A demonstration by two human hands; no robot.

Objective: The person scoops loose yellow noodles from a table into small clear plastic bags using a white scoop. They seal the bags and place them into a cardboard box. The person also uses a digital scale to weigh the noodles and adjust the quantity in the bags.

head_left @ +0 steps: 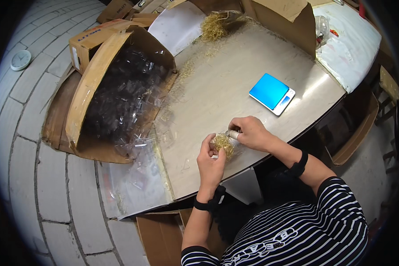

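Near the front edge of the table, my left hand [210,162] is closed around a small bunch of thin gold-coloured wire-like pieces [223,144]. A clear, shiny edge shows beside the bunch, perhaps a see-through container, but I cannot tell. My right hand [254,134] meets it from the right, thumb and fingers pinched together at the bunch's upper side. Something whitish is wrapped around one of its fingers. What the pinch holds is too small to make out. Beyond my right hand lies a scale [270,93] with a blue top and white body.
A tipped cardboard box [86,99] on the left spills clear plastic pieces [135,95] onto the table [208,93]. A heap of gold-coloured pieces [213,27] lies at the back, with loose bits scattered. A white-covered surface [348,42] adjoins at right. A wall clock [21,60] hangs far left.
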